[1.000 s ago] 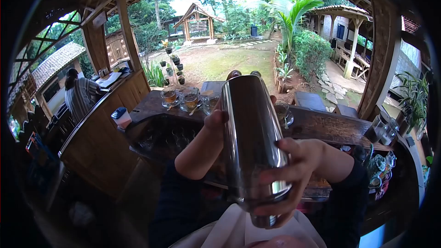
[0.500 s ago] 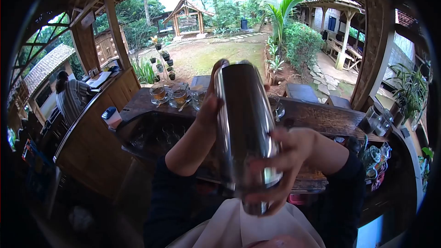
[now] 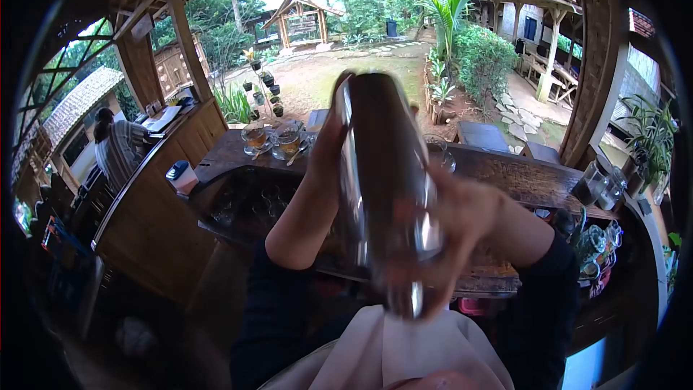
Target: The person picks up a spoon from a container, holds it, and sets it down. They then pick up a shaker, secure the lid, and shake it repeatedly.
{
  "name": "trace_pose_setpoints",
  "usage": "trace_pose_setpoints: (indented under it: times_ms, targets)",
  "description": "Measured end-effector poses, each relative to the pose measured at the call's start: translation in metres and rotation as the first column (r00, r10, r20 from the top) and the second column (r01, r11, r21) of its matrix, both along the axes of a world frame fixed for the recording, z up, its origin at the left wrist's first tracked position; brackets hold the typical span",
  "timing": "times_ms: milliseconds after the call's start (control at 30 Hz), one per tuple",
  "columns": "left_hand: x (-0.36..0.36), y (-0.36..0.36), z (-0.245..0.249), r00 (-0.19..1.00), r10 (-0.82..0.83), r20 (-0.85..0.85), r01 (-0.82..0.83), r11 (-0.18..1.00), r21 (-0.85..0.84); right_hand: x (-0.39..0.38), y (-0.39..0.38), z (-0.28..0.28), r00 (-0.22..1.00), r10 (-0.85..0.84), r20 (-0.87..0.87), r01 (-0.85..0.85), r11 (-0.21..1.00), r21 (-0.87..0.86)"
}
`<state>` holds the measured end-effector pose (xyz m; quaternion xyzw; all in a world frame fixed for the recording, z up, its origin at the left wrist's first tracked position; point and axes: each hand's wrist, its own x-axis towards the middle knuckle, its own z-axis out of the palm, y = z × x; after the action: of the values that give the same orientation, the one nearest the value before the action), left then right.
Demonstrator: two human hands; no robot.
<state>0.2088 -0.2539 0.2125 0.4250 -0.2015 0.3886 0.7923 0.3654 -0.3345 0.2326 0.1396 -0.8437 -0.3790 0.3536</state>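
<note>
Evidently the right hand's fingers were curled around the lower side of the metal shaker [image 3: 382,166], a little spread — though blur hid their exact edges. The right hand [image 3: 458,220] pressed against the shaker's right flank, while the left hand [image 3: 336,119] gripped its upper left side. Most of the left fingers were out of sight behind the metal, so how closely they lay together could not be told.

The shaker was held up in front of the chest, tilted, its broad end up and away and its narrower end down near the pale apron [image 3: 411,350]. Dark sleeves [image 3: 278,303] reached to about the elbows.

Beyond the hands ran a dark wooden counter [image 3: 505,177]. On its left part stood two glass cups [image 3: 289,141] of amber drink on saucers, with spoons beside them; another glass [image 3: 436,146] was partly hidden behind the shaker and right hand. A lidded container [image 3: 182,178] sat at the left, near a dark basin [image 3: 242,198] with glassware in it. Glass jars [image 3: 600,186] stood at the right end — glass mugs [image 3: 593,245] below them.

Farther left, a person [image 3: 121,146] in striped clothing was at another counter [image 3: 162,206].
</note>
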Motion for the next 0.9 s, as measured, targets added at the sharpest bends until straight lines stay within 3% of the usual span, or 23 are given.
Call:
trace_pose_setpoints:
  times_ms: [33,67,100,133,167,233,300,333,367,433,467,500,533,567,600,633,667,700,767,800,833,867,900]
  targets:
    - [0.002,0.024,-0.003,0.989,-0.085,-0.118,0.060,0.979,-0.196,0.003,0.003,0.006,0.993,-0.062,-0.095,0.008,0.875,-0.485]
    - [0.008,0.049,-0.004,0.955,-0.196,-0.224,0.159,0.972,-0.174,0.011,0.012,0.005,0.973,-0.191,-0.132,-0.040,0.423,-0.905]
    - [0.019,0.055,-0.010,0.955,-0.195,-0.223,0.157,0.972,-0.174,0.008,0.038,0.002,0.860,-0.459,-0.224,0.360,0.855,-0.372]
    - [0.037,0.058,-0.017,0.974,-0.199,-0.109,0.147,0.918,-0.367,-0.006,0.050,-0.006,0.784,-0.423,-0.454,0.014,0.744,-0.668]
    - [0.048,0.063,-0.026,0.984,-0.179,0.005,0.152,0.823,-0.547,-0.007,0.050,-0.010,0.785,-0.422,-0.453,0.013,0.743,-0.669]
    - [0.046,0.063,-0.031,0.974,-0.226,0.022,0.206,0.840,-0.501,-0.010,0.045,-0.007,0.781,-0.467,-0.416,0.101,0.750,-0.654]
    - [0.022,0.028,-0.019,0.988,-0.120,-0.101,0.090,0.959,-0.267,-0.009,-0.006,0.002,0.838,-0.525,-0.145,0.317,0.687,-0.654]
    - [0.008,0.008,-0.007,0.949,-0.303,-0.086,0.267,0.918,-0.294,-0.014,-0.013,-0.007,0.931,-0.307,-0.199,0.223,0.908,-0.354]
    - [0.006,-0.002,-0.014,0.998,0.005,-0.064,-0.021,0.966,-0.259,-0.017,-0.015,-0.011,0.984,-0.070,-0.164,0.069,0.998,-0.011]
    - [0.010,-0.005,-0.019,0.961,0.179,0.210,-0.223,0.953,0.208,-0.013,-0.011,-0.008,0.987,-0.010,-0.163,0.021,0.997,0.069]
    - [0.011,0.014,-0.026,0.981,0.186,0.060,-0.192,0.976,0.102,-0.010,-0.010,-0.007,0.984,0.050,-0.172,-0.026,0.990,0.139]
    - [0.011,0.034,-0.029,0.980,0.171,-0.098,-0.173,0.985,-0.015,0.006,-0.010,-0.005,0.984,-0.138,-0.117,0.078,0.908,-0.412]
    - [0.012,0.039,-0.019,0.971,-0.037,-0.236,-0.024,0.968,-0.249,0.021,-0.007,-0.002,0.964,-0.264,0.029,0.171,0.533,-0.829]
    - [0.017,0.053,-0.023,0.942,-0.322,-0.096,0.285,0.917,-0.280,0.012,0.010,-0.010,0.895,-0.394,-0.207,0.007,0.478,-0.879]
    - [0.031,0.053,-0.028,0.966,-0.206,-0.159,0.127,0.906,-0.404,0.007,0.018,-0.002,0.769,-0.586,-0.257,0.270,0.661,-0.700]
    - [0.044,0.046,-0.027,0.967,-0.097,-0.235,-0.038,0.859,-0.511,0.001,0.030,-0.008,0.718,-0.595,-0.361,0.013,0.530,-0.848]
    - [0.045,0.039,-0.028,0.911,-0.026,-0.412,-0.224,0.806,-0.547,0.007,0.029,-0.008,0.740,-0.578,-0.343,0.054,0.560,-0.827]
    - [0.041,0.033,-0.020,0.911,-0.028,-0.412,-0.220,0.812,-0.541,0.009,0.021,0.003,0.762,-0.557,-0.331,0.096,0.601,-0.793]
    - [0.021,0.025,-0.009,0.949,-0.184,-0.256,0.078,0.924,-0.374,0.001,-0.011,0.014,0.852,-0.496,-0.169,0.296,0.721,-0.626]
    - [0.013,0.016,-0.008,0.943,-0.272,-0.190,0.215,0.938,-0.272,-0.003,-0.036,0.012,0.901,-0.417,-0.122,0.290,0.786,-0.545]
    - [0.009,0.004,-0.009,0.971,-0.236,-0.032,0.227,0.958,-0.173,-0.005,-0.050,0.012,0.939,-0.337,-0.063,0.273,0.847,-0.457]
    - [0.009,0.001,-0.012,0.990,-0.121,0.071,0.116,0.991,0.064,-0.007,-0.042,0.009,0.941,-0.333,-0.056,0.273,0.848,-0.454]
    - [0.010,-0.001,-0.014,0.981,-0.028,0.193,-0.027,0.960,0.280,-0.009,-0.029,0.003,0.985,-0.148,-0.091,0.138,0.985,-0.101]
